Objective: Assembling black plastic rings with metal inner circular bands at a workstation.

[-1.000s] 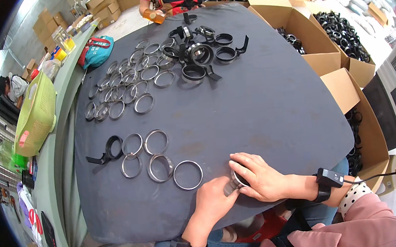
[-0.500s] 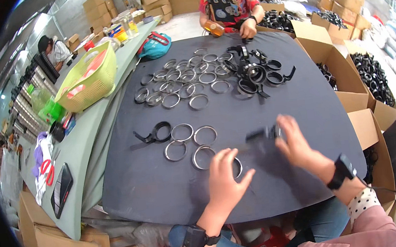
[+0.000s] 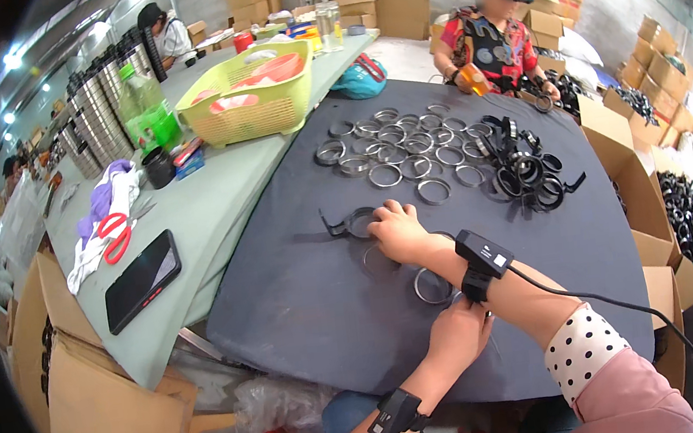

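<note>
My right hand (image 3: 400, 233) reaches across to the left, fingers curled at the rim of a black ring with a side arm (image 3: 356, 222). It seems to grip that rim. Below the right wrist, my left hand (image 3: 456, 336) is closed, its fingertips partly hidden by the right forearm; what it holds, if anything, cannot be made out. Beside its fingers lies a silver metal ring (image 3: 432, 286). Another thin ring shows partly beneath the right hand. Farther back are many loose silver rings (image 3: 385, 175) and a heap of black ringed parts (image 3: 528, 170).
The dark table (image 3: 289, 309) adjoins a green table on the left with a phone (image 3: 142, 281), red scissors (image 3: 116, 238) and a yellow-green basket (image 3: 253, 112). Opposite, a person (image 3: 497, 41) handles a part. Cardboard boxes (image 3: 611, 135) line the right side. A cable trails from my right wrist.
The view has turned left. My right hand has swung from the right over to the black ring, crossing above my left hand. The left hand's spread fingers have closed.
</note>
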Tool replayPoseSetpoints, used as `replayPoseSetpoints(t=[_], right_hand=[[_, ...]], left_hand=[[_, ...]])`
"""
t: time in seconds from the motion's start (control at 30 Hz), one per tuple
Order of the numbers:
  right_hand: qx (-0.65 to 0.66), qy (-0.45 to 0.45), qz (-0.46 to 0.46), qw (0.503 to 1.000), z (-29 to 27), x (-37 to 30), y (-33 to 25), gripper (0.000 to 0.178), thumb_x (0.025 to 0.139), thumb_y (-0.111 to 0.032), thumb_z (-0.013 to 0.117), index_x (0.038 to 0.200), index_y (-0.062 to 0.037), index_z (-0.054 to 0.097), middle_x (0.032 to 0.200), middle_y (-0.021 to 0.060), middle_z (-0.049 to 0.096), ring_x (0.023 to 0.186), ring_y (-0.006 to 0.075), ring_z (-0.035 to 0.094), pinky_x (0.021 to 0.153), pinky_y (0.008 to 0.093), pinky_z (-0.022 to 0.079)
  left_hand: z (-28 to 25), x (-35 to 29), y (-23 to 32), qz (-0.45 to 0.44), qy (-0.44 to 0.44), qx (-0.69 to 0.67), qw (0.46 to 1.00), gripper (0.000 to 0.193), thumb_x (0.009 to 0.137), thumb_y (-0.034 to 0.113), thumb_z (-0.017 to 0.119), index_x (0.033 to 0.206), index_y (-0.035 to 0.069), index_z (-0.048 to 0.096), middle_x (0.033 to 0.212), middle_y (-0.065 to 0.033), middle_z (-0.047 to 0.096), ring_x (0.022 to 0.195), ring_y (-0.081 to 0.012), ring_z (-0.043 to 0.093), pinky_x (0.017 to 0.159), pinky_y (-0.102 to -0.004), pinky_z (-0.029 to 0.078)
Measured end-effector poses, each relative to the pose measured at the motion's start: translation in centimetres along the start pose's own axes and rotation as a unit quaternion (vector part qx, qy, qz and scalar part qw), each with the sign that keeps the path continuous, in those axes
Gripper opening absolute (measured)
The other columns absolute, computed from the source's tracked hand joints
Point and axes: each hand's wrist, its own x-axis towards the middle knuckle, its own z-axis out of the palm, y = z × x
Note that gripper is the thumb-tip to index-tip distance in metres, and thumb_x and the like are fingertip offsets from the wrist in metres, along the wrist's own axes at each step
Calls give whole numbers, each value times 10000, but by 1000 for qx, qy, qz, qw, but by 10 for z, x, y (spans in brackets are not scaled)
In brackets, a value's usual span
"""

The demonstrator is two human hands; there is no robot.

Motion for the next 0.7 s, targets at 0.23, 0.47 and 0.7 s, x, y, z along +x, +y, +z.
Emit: replayPoseSetpoints(t=[0.23,0.47,0.7], right_hand=[[335,-2,64,940,-60,-21,29,189,839,-158,663,988,-41,671,852,50,615,875,213,560,801,350,447],[647,-62,259,714,-114,-138,62,128,920,-170,617,852,-62,612,800,22,612,736,102,546,655,287,472],[787,-123,295,528,-123,-263,65,128,946,-213,616,957,-86,607,961,40,633,929,159,592,806,365,526]], left_hand=[[-19,3,-4,-20,79,-23,996,239,758,141,731,952,48,626,944,-114,615,874,-313,628,742,-407,528],[-21,9,1,27,248,-26,968,394,683,71,782,986,61,530,1045,-162,506,1008,-363,504,872,-453,430],[-10,11,18,119,145,126,974,642,670,154,811,1256,156,548,1337,-130,461,1329,-353,361,1077,-557,262]])
